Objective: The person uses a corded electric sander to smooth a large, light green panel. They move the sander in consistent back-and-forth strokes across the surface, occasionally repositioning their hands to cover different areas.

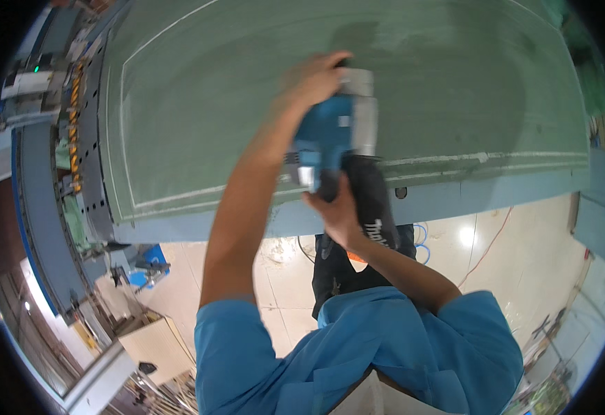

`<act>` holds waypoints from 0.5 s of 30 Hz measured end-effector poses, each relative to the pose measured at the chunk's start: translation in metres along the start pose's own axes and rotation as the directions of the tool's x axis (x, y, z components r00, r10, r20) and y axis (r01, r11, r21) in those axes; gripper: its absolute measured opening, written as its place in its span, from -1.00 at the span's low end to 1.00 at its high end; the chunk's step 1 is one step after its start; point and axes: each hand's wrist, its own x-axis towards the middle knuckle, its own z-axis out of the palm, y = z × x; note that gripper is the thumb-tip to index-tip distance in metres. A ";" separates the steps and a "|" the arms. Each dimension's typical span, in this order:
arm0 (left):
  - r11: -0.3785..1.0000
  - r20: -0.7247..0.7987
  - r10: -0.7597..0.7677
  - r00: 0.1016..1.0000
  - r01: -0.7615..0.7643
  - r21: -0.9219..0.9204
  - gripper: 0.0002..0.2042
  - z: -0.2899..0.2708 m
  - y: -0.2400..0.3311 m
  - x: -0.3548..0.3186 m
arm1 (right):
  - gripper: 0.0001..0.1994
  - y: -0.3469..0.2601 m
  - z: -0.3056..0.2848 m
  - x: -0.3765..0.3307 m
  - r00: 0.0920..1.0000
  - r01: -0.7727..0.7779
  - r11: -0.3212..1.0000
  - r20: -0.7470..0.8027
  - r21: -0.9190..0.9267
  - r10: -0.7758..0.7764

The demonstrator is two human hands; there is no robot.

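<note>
Sander rests on the broad green table top, toward the near edge, its blue body blurred. Next in size comes the person's blue shirt, then the black dust bag, which reaches back across the white lines and over the edge. The left hand has its fingers bent over the sander's front end; the right hand is wrapped around the dark rear handle.
</note>
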 end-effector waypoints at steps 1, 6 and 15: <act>0.998 0.027 -0.063 0.998 0.064 -0.023 -0.59 -0.015 -0.023 -0.014 | -0.39 0.001 0.009 -0.003 0.992 0.051 0.991 0.117 -0.125 -0.036; 0.979 -0.071 -0.198 0.978 0.194 -0.064 -0.58 -0.073 -0.137 -0.076 | -0.30 0.001 0.071 0.002 0.913 0.242 0.959 0.369 -0.147 -0.174; 0.843 -0.101 -0.464 0.880 0.403 -0.358 -0.64 -0.111 -0.244 -0.089 | -0.40 -0.042 0.081 0.071 0.825 0.266 0.905 0.564 -0.333 -0.035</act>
